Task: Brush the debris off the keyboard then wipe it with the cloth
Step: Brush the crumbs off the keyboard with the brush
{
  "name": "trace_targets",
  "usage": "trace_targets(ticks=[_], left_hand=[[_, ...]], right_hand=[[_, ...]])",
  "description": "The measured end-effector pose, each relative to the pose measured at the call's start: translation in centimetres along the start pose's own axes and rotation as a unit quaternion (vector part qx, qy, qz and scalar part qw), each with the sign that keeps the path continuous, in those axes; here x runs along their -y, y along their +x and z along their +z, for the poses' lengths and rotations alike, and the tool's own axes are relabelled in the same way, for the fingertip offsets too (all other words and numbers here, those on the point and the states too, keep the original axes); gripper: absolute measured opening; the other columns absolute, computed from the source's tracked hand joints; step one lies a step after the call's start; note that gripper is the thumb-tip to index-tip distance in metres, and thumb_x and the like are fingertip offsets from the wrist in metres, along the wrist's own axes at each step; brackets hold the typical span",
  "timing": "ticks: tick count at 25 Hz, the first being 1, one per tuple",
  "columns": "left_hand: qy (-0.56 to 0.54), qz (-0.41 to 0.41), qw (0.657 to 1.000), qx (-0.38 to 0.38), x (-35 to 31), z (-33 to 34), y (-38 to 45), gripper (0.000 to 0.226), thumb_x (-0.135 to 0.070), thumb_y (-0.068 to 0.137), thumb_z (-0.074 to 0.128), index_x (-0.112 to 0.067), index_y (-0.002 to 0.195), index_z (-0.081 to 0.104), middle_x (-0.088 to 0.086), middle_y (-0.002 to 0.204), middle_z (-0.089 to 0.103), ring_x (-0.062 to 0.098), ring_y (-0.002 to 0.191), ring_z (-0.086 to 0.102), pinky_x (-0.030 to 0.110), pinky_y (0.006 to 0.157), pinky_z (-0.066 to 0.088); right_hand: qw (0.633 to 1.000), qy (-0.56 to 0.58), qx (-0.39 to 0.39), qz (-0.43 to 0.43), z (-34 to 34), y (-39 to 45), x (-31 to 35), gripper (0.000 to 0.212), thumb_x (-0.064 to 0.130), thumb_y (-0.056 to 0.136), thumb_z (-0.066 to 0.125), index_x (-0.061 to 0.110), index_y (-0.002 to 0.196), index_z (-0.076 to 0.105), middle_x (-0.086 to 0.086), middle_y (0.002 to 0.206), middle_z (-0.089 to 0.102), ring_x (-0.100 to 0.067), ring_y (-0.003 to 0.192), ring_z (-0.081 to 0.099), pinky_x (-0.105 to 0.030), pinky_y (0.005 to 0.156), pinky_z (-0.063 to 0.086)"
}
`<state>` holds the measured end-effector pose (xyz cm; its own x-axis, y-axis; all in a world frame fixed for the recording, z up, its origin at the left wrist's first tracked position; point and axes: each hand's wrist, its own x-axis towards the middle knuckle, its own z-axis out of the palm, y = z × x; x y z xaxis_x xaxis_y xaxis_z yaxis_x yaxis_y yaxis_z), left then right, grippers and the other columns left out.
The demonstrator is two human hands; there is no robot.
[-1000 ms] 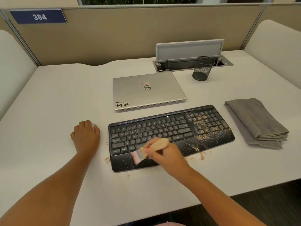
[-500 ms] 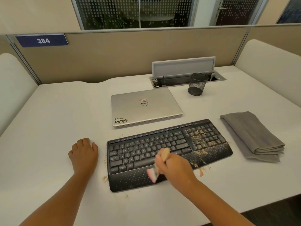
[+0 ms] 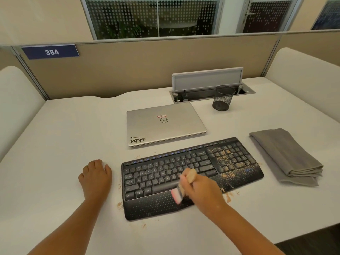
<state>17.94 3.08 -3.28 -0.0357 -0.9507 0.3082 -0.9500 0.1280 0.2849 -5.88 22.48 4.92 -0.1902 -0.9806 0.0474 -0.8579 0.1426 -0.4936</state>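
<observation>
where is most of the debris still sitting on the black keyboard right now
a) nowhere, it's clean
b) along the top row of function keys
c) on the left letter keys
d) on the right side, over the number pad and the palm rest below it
d: the tan crumbs lie thick over the number pad and the right part of the palm rest of the black keyboard, while the letter keys to the left look nearly bare.
</observation>
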Motion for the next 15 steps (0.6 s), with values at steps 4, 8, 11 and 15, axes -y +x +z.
trace_targets(ticks=[4,8,11,15], left_hand=[[0.004,0.004,1.000,0.001,0.1,0.1,0.0,0.038,-0.024,0.085,0.037,0.004,0.097,0.060,0.024,0.093,0.060,0.043,0.087,0.055,0.050,0.072,0.042],[-0.002,-0.012,1.000,0.003,0.2,0.2,0.1,0.019,-0.011,0.089,0.052,0.004,0.099,0.059,0.025,0.096,0.060,0.043,0.090,0.054,0.051,0.076,0.040],[-0.009,-0.013,1.000,-0.002,0.4,0.4,0.2,0.019,-0.011,0.088,0.056,0.004,0.100,0.060,0.024,0.098,0.060,0.043,0.092,0.054,0.051,0.078,0.040],[-0.010,-0.006,1.000,0.002,0.3,0.5,0.3,0.023,-0.014,0.090,0.051,0.004,0.102,0.059,0.025,0.100,0.060,0.043,0.093,0.053,0.051,0.078,0.040]], right_hand=[[0.998,0.021,-0.054,0.026,-1.1,0.1,-1.8,0.042,0.045,0.097,0.019,0.018,0.084,0.049,-0.004,0.062,0.058,-0.014,0.050,0.051,-0.027,0.050,0.044],[0.990,0.135,-0.005,-0.031,-0.2,-0.5,-0.6,0.024,0.045,0.096,0.030,0.035,0.079,0.044,-0.002,0.067,0.062,-0.016,0.061,0.058,-0.021,0.052,0.041],[0.996,0.088,0.002,-0.017,0.0,-0.6,-1.6,0.025,0.043,0.098,0.031,0.039,0.075,0.040,0.006,0.065,0.057,-0.008,0.060,0.055,-0.013,0.051,0.039],[0.994,0.021,-0.059,0.094,-2.1,-0.9,-4.8,0.037,0.052,0.092,0.022,0.030,0.073,0.045,0.007,0.059,0.052,-0.004,0.047,0.047,-0.016,0.042,0.040]])
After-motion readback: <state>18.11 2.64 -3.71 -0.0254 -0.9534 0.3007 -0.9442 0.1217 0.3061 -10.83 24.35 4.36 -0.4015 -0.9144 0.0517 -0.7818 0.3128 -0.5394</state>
